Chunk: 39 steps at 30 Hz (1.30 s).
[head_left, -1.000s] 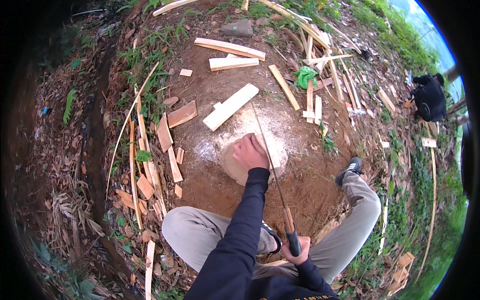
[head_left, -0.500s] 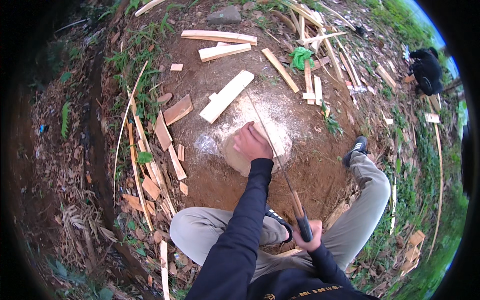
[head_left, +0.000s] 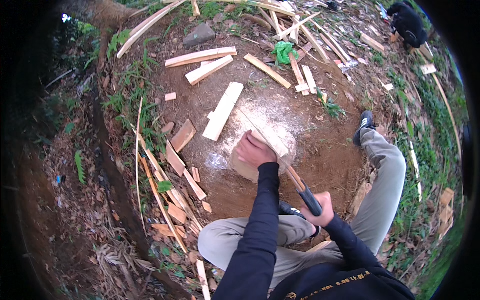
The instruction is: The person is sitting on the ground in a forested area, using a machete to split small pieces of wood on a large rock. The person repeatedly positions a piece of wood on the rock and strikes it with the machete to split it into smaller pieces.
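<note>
My right hand (head_left: 320, 210) is wrapped round the dark grip of a long, thin-bladed handsaw (head_left: 295, 176), its blade seen edge-on. The blade runs forward and left across a pale wooden piece (head_left: 276, 143) on a round stump (head_left: 246, 169). Beside the blade my left hand (head_left: 256, 149) presses down on that piece, fingers closed together over it. Part of the piece is hidden under this hand. Pale sawdust (head_left: 272, 117) is spread over the stump and the soil around it. Just beyond lies a pale board (head_left: 223, 112) with a smaller offcut against its side.
Planks (head_left: 201, 56) lie farther off, with a grey stone (head_left: 198, 35) behind them. A green plastic bag (head_left: 284, 52) rests by a heap of sticks (head_left: 295, 27). Offcuts (head_left: 183, 134) and long strips lie at left. Another person (head_left: 407, 24) crouches at far right.
My right hand has pushed the saw forward, farther across the stump. The left hand stays on the wooden piece. The whole view has turned and shifted a little.
</note>
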Each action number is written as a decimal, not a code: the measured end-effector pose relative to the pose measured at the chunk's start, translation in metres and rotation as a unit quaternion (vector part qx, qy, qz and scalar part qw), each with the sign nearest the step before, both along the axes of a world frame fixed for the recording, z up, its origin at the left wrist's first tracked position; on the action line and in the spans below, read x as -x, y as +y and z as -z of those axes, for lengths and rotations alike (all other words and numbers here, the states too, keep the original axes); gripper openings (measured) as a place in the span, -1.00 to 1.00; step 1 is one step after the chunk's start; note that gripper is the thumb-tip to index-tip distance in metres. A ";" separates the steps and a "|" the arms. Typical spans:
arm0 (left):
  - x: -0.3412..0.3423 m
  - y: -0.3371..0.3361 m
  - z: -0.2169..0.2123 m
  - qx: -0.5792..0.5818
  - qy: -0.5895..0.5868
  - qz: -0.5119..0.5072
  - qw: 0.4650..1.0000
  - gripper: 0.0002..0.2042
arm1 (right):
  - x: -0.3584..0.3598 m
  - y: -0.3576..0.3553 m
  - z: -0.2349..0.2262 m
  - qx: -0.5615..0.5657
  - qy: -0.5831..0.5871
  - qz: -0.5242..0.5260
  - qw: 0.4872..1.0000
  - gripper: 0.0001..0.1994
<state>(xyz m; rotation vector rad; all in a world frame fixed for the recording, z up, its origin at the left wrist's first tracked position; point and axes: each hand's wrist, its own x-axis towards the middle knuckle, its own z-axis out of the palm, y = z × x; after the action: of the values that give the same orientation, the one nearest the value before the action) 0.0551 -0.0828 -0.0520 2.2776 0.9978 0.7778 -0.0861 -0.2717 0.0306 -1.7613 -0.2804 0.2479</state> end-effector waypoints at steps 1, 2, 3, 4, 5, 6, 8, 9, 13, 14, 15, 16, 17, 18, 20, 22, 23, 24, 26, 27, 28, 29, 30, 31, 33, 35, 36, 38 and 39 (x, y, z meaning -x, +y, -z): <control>-0.001 0.001 -0.002 0.014 0.007 0.004 1.000 -0.75 | 0.013 -0.008 0.004 0.006 0.005 -0.015 1.000 -0.86; 0.000 0.001 -0.004 0.009 0.010 0.002 1.000 -0.75 | 0.035 -0.023 0.011 0.014 0.009 -0.031 0.999 -0.86; 0.001 0.004 -0.007 0.000 0.013 -0.002 1.000 -0.75 | 0.052 -0.032 0.005 0.051 -0.007 -0.021 0.998 -0.85; 0.000 0.001 -0.009 -0.005 0.017 -0.003 1.000 -0.75 | 0.071 -0.044 0.010 0.059 -0.024 -0.010 0.998 -0.84; -0.001 0.001 -0.007 -0.036 -0.011 -0.016 0.999 -0.78 | 0.071 -0.044 0.006 0.057 -0.022 -0.004 0.998 -0.83; -0.002 0.005 -0.005 -0.031 -0.016 -0.008 0.999 -0.77 | 0.070 -0.043 0.004 0.054 -0.019 0.001 0.998 -0.82; -0.002 0.001 -0.002 -0.010 -0.018 0.024 1.000 -0.76 | 0.046 -0.031 0.023 0.027 -0.018 -0.020 0.999 -0.82; -0.002 0.002 0.001 -0.025 -0.038 0.035 0.998 -0.76 | 0.023 -0.017 0.016 0.024 -0.019 -0.017 0.999 -0.81; -0.003 0.008 0.011 -0.064 -0.063 0.047 0.995 -0.75 | 0.026 -0.021 0.001 0.002 0.024 -0.011 1.000 -0.82; -0.002 0.010 0.012 -0.073 -0.060 0.038 0.995 -0.75 | 0.046 -0.034 0.002 -0.001 0.021 -0.022 1.000 -0.82; -0.003 0.012 0.010 -0.063 -0.064 0.040 0.995 -0.75 | 0.065 -0.046 0.000 0.027 0.023 -0.014 0.999 -0.83; -0.002 0.008 0.009 -0.047 -0.064 0.042 0.996 -0.75 | 0.073 -0.052 -0.004 0.013 0.014 -0.014 1.000 -0.84; -0.001 0.006 0.008 -0.032 -0.064 0.044 0.996 -0.74 | 0.070 -0.050 -0.002 0.020 0.019 -0.014 1.000 -0.83; -0.001 0.008 0.007 -0.031 -0.061 0.043 0.997 -0.74 | 0.064 -0.047 0.002 0.027 0.025 -0.015 0.999 -0.82; -0.002 0.000 0.006 -0.020 -0.054 0.049 0.997 -0.73 | 0.034 -0.027 0.016 0.016 0.006 0.001 1.000 -0.79; -0.003 0.005 0.007 -0.016 -0.039 0.046 0.998 -0.73 | 0.009 -0.010 0.016 -0.019 0.004 0.004 1.000 -0.76; -0.003 0.006 0.008 -0.015 -0.032 0.045 0.998 -0.73 | 0.017 -0.014 0.015 -0.010 0.006 0.004 1.000 -0.77; -0.001 0.007 0.010 -0.016 -0.034 0.046 0.998 -0.73 | 0.031 -0.022 0.016 0.000 0.008 0.003 1.000 -0.77; -0.002 0.012 0.008 -0.022 -0.048 0.038 0.998 -0.73 | 0.069 -0.048 0.020 0.039 0.013 -0.009 0.999 -0.82; -0.002 0.014 0.007 -0.024 -0.045 0.036 0.998 -0.72 | 0.077 -0.053 0.014 0.030 0.009 -0.008 0.999 -0.84; -0.002 0.012 0.008 -0.023 -0.040 0.037 0.998 -0.72 | 0.078 -0.054 0.006 0.025 0.006 -0.005 1.000 -0.86; -0.003 0.012 0.009 -0.023 -0.036 0.037 0.998 -0.72 | 0.069 -0.048 0.004 0.036 0.012 -0.011 0.999 -0.88; -0.005 0.015 0.009 -0.024 -0.040 0.041 0.998 -0.72 | 0.053 -0.035 0.007 0.024 -0.005 -0.020 1.000 -0.88; -0.006 0.011 0.010 -0.018 -0.041 0.048 0.998 -0.72 | 0.030 -0.022 0.012 0.017 0.007 -0.013 1.000 -0.87; -0.003 0.006 0.013 -0.012 -0.039 0.050 0.998 -0.72 | 0.018 -0.012 0.012 0.005 0.024 -0.001 1.000 -0.85; -0.004 0.006 0.008 -0.013 -0.041 0.045 0.998 -0.72 | 0.019 -0.012 0.000 -0.003 0.025 0.011 1.000 -0.82; -0.005 0.009 0.006 -0.016 -0.040 0.043 0.998 -0.72 | 0.039 -0.026 0.004 0.024 0.010 -0.012 1.000 -0.81; -0.002 0.013 0.004 -0.017 -0.033 0.037 0.999 -0.73 | 0.078 -0.052 0.005 0.047 0.020 -0.020 0.999 -0.82; -0.002 0.014 0.006 -0.014 -0.032 0.036 0.999 -0.73 | 0.078 -0.051 0.006 0.054 0.007 -0.016 0.998 -0.82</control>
<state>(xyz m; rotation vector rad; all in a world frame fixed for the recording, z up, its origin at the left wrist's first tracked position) 0.0574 -0.0690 -0.0579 2.2852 0.8763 0.8329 -0.1637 -0.3230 0.0247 -1.8620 -0.2900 0.3022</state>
